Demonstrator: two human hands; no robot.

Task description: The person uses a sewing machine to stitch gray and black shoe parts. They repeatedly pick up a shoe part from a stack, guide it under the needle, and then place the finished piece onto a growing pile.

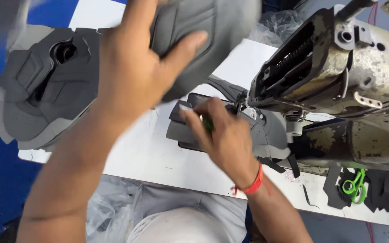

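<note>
My left hand (136, 67) is clamped on a grey padded fabric panel (203, 31), lifted far-left of the worn sewing machine (338, 76); my right hand (223, 135), nearer it, pinches a grey piece (181, 130) flat on the white surface (149, 157).

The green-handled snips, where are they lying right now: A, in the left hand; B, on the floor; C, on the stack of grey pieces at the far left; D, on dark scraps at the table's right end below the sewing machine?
D: the green-handled snips lie on dark scraps near the right end of the white table, below the sewing machine, in neither hand.
</note>
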